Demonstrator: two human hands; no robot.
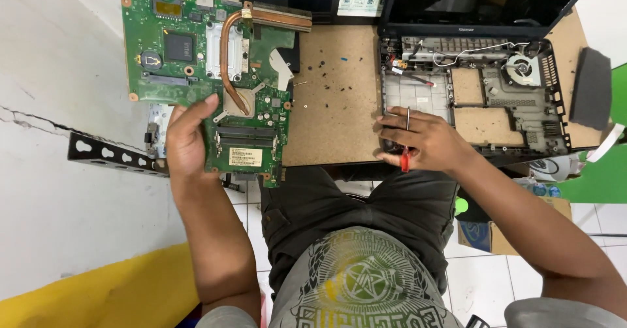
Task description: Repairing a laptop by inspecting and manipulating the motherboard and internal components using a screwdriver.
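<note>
2 big pieces are already apart: my left hand (186, 138) grips the green motherboard (209, 66) by its edge at upper left, lifted clear of the laptop base (483, 99) at upper right. My right hand (424, 142) curls around a red-handled screwdriver (406, 142), resting on the base. I judge the fan (522, 68) remains to come out. Loose screws (326, 73) dot the board between.

Motherboard (209, 73) left of board (333, 106); laptop base (477, 99) right.
</note>
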